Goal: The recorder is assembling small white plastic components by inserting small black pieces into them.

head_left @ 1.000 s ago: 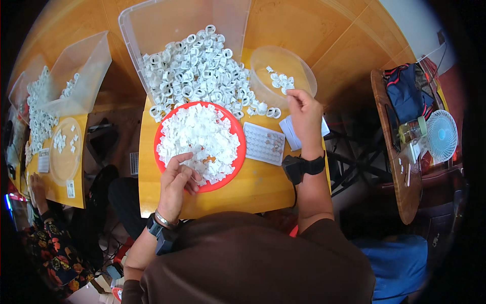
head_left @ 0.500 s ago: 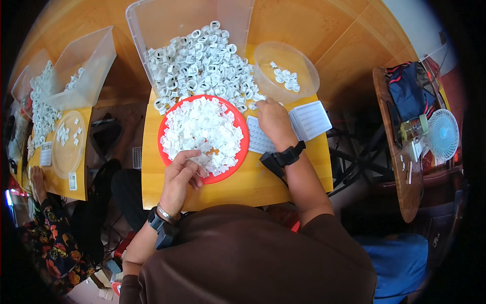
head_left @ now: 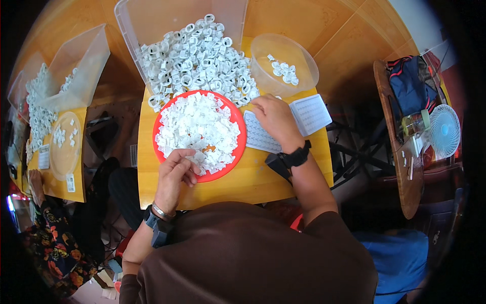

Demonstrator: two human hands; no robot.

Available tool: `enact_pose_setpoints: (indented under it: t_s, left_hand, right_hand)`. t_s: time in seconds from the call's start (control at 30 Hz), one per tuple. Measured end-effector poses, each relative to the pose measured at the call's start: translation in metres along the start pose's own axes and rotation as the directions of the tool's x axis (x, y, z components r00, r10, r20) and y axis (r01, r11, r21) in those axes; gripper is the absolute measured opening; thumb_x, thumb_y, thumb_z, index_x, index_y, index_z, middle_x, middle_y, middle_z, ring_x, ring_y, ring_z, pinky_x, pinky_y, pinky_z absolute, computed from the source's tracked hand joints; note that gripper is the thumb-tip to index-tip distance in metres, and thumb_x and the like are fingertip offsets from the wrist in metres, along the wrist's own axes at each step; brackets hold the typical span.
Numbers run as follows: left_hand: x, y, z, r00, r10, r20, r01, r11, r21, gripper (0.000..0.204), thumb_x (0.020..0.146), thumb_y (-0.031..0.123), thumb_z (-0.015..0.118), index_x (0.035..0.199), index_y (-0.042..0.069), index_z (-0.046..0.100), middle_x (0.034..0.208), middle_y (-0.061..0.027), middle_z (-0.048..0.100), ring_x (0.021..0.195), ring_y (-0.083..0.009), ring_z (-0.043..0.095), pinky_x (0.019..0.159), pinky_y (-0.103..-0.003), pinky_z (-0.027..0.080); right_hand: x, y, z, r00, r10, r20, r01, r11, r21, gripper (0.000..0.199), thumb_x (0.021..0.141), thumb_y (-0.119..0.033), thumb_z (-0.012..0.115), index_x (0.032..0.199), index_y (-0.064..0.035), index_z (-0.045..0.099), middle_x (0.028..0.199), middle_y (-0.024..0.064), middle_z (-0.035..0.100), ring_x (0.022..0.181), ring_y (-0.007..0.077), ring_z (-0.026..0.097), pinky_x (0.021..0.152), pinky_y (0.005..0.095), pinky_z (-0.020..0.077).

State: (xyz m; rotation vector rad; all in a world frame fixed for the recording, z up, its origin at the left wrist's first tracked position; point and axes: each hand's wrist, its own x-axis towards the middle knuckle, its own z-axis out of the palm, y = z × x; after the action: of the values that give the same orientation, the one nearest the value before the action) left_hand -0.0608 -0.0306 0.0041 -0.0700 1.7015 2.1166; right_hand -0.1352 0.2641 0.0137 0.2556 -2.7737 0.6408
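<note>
A round red plate [head_left: 241, 152] heaped with small white plastic pieces [head_left: 197, 126] sits in front of me on the yellow table. My left hand [head_left: 175, 174] hovers at its near left rim, thumb and fingers curled together; anything pinched there is too small to make out. My right hand [head_left: 275, 117] is over a white tray with rows of small shapes [head_left: 256, 134], beside the plate. Its fingers are bent inward near the pile's edge, and their tips are partly hidden. Behind the plate, white ring-shaped plastic parts [head_left: 195, 63] spill from a clear bin [head_left: 132, 38].
A clear round tub [head_left: 309, 81] with several white parts stands at the back right, behind a white patterned sheet [head_left: 310, 114]. At left, another person's hand [head_left: 36, 185] rests by a second table [head_left: 78, 177]. A small fan [head_left: 444, 131] stands far right.
My right hand has drawn back slightly from the ring pile, and the white bit by its fingertips no longer shows. My left fingers have curled in closer at the plate's rim.
</note>
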Motion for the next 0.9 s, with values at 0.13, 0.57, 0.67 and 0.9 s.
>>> enact_pose_setpoints:
  t_s: [0.13, 0.57, 0.67, 0.9]
  left_hand:
    - [-0.001, -0.003, 0.001, 1.000, -0.001, 0.007, 0.001, 1.000, 0.000, 0.025, 0.091, 0.010, 0.042, 0.110, 0.003, 0.057, 0.076, -0.0084, 0.065, 0.057, -0.0112, 0.058, 0.054, -0.022, 0.045]
    - [0.003, 0.012, 0.003, 0.998, -0.052, 0.025, 0.053, 0.997, -0.050, 0.026, 0.094, 0.015, 0.043, 0.113, 0.003, 0.056, 0.083, -0.0101, 0.065, 0.063, -0.0122, 0.058, 0.057, -0.023, 0.045]
    - [0.010, 0.022, 0.014, 0.998, 0.026, 0.053, -0.020, 0.994, -0.110, 0.029, 0.096, 0.019, 0.043, 0.118, 0.002, 0.053, 0.089, -0.0118, 0.065, 0.067, -0.0134, 0.059, 0.060, -0.024, 0.047]
    - [0.019, 0.011, 0.020, 0.975, 0.093, 0.204, 0.007, 0.897, -0.443, 0.025, 0.099, 0.021, 0.043, 0.112, 0.001, 0.049, 0.085, -0.0093, 0.062, 0.068, -0.0170, 0.062, 0.060, -0.026, 0.051]
  right_hand:
    - [0.021, -0.006, 0.023, 1.000, 0.002, 0.008, -0.001, 0.995, -0.097, 0.017, 0.080, -0.016, 0.063, 0.090, -0.0017, 0.066, 0.088, 0.0169, 0.064, 0.081, 0.0359, 0.061, 0.072, 0.0421, 0.0489]
    - [0.005, -0.033, 0.001, 0.999, 0.025, -0.030, -0.006, 0.862, 0.508, 0.009, 0.075, -0.005, 0.070, 0.083, -0.0012, 0.065, 0.088, 0.0125, 0.065, 0.082, 0.0261, 0.065, 0.072, 0.0335, 0.0519]
    - [-0.007, -0.074, -0.014, 0.986, -0.167, -0.028, 0.151, 0.792, 0.592, 0.013, 0.073, -0.004, 0.073, 0.085, -0.0016, 0.066, 0.090, 0.0102, 0.065, 0.084, 0.0211, 0.065, 0.073, 0.0304, 0.0524]
    - [-0.025, -0.109, 0.003, 0.953, -0.294, -0.069, 0.277, 0.761, 0.586, 0.024, 0.071, 0.000, 0.071, 0.092, -0.0042, 0.061, 0.094, 0.0103, 0.062, 0.083, 0.0249, 0.064, 0.072, 0.0325, 0.0516]
